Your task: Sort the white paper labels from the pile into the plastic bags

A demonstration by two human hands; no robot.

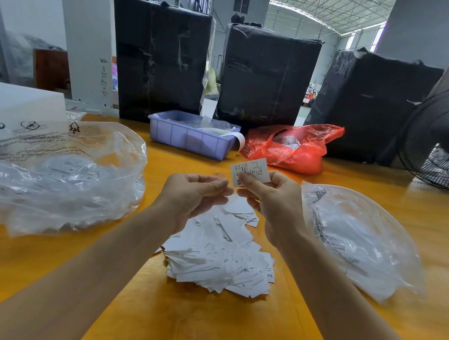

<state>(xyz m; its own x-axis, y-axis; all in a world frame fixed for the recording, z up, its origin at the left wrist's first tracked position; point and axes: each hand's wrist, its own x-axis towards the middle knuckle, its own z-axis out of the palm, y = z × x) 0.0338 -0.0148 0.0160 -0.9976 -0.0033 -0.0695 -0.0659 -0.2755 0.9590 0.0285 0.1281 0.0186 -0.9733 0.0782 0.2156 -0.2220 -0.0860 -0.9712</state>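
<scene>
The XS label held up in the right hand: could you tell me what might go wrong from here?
1. The XS label could go into the wrong bag: the left plastic bag shows XL labels inside.
2. The right hand only pinches it, so the fan at the table's right edge, if running, might blow it away.
3. Either forearm could brush the loose pile and scatter it.

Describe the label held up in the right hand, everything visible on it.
The label is a small white paper rectangle with fine black print and a bold "XS" near its lower left edge. The right hand pinches it by the lower part, tilted, above the pile of labels. The left hand does not touch it.
</scene>
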